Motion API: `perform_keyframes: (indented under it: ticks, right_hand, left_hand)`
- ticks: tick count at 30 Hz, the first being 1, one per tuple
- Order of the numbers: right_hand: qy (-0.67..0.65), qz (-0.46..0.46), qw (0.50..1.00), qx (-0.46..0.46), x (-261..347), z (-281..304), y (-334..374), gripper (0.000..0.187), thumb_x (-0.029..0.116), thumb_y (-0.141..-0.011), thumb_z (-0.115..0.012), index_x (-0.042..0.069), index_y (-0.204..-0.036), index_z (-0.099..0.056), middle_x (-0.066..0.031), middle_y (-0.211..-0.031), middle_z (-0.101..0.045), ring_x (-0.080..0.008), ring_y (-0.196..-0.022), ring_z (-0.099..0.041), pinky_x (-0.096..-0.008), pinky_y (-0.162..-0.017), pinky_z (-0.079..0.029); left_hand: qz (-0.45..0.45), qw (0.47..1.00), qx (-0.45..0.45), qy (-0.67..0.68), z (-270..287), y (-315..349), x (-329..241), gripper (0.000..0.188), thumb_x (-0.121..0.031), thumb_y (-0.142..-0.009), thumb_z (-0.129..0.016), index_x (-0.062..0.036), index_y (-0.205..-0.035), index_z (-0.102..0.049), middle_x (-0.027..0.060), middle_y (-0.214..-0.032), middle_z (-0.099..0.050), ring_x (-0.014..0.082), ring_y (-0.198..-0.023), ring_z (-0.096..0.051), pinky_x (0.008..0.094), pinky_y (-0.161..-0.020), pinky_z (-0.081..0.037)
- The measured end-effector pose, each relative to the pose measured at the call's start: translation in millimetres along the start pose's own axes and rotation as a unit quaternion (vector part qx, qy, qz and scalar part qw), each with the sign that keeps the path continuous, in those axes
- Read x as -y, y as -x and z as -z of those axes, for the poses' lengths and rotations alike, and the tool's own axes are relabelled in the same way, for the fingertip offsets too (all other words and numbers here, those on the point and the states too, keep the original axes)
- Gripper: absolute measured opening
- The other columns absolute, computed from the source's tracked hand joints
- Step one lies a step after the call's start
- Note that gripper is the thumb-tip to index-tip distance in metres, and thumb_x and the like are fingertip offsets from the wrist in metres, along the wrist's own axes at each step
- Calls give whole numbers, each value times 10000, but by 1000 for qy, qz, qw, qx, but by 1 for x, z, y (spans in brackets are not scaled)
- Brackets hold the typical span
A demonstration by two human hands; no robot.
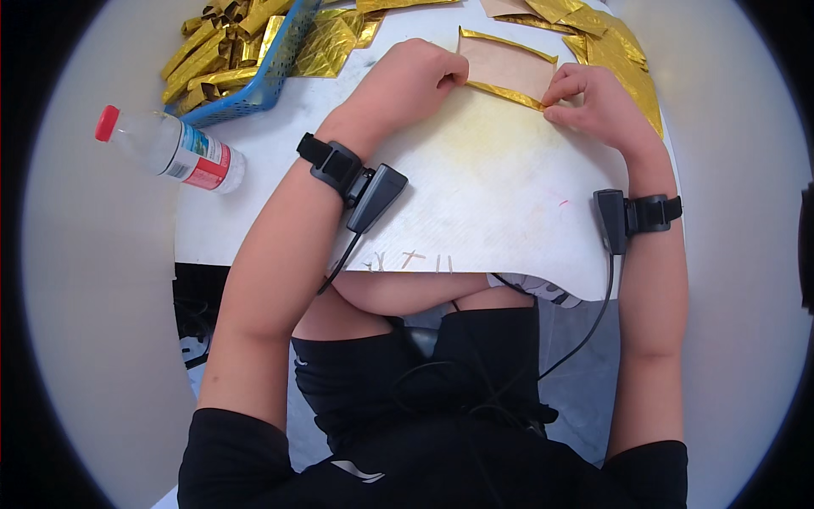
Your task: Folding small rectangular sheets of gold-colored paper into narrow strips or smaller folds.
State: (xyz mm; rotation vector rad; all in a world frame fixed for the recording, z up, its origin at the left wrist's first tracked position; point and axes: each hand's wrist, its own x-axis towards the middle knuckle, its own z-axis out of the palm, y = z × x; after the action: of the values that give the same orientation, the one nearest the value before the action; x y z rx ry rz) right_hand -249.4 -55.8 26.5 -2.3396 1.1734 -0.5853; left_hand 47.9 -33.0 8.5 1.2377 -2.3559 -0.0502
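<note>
A sheet of gold foil paper [509,68] lies on the white table with its plain tan side up. Its far and near edges are folded over, so a gold strip shows along each. My left hand [413,78] is closed at the sheet's left end, fingertips pinching near the lower left corner. At the lower right corner my right hand [592,102] pinches the folded near edge between thumb and fingers. The left fingertips are partly hidden behind the hand.
A blue plastic basket [270,89] of folded gold paper pieces stands at the far left, gold sheets [326,44] beside it. More gold sheets [623,64] are piled at the far right. A red-capped plastic bottle [174,148] is at the left. Cables run from both wrist straps.
</note>
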Motion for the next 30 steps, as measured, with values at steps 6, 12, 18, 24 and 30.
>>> perform_keyframes:
  ticks: [6, 12, 18, 24, 30]
  right_hand:
    - [8, 4, 1000, -5, 3, 1, 3, 143, 94, -810, -785, -6, -912, -781, -86, -902, -718, -215, -844, -681, -325, -823, -557]
    - [5, -15, 999, -37, -6, -3, -1, 129, 83, -825, -747, -12, -911, -760, -96, -915, -718, -225, -837, -675, -321, -824, -554]
    - [28, 16, 998, -48, -7, -5, -2, 78, 87, -838, -704, 22, -876, -720, -76, -1099, -691, -255, -975, -655, -325, -877, -518]
    - [31, 19, 998, -53, -8, -6, -3, 82, 96, -832, -696, 19, -855, -678, -113, -1290, -695, -316, -1154, -642, -364, -1005, -502]
    - [20, 13, 998, -54, -11, -9, -4, 88, 102, -835, -687, 22, -870, -679, -136, -1354, -690, -336, -1221, -628, -377, -1052, -493]
  left_hand:
    - [-2, 997, -62, 41, -10, 0, 0, 127, -54, -885, -720, -51, -1002, -768, 122, -976, -758, 337, -918, -702, 418, -837, -562]
    - [4, 999, -31, 42, -13, 1, 6, 127, -82, -902, -724, -44, -1023, -734, 141, -1185, -723, 349, -1131, -661, 412, -966, -538]
    - [-5, 997, -53, 47, -22, 3, 11, 117, -117, -963, -689, -45, -1054, -676, 208, -1459, -594, 416, -1313, -569, 435, -1094, -481]
    - [-7, 998, 5, 66, -16, 0, 6, 122, -101, -995, -629, -27, -1092, -620, 210, -1441, -597, 407, -1332, -547, 435, -1119, -455]
    - [16, 996, 50, 70, -15, -4, 7, 118, -90, -1012, -582, -7, -1096, -584, 220, -1328, -634, 401, -1281, -560, 453, -1073, -465]
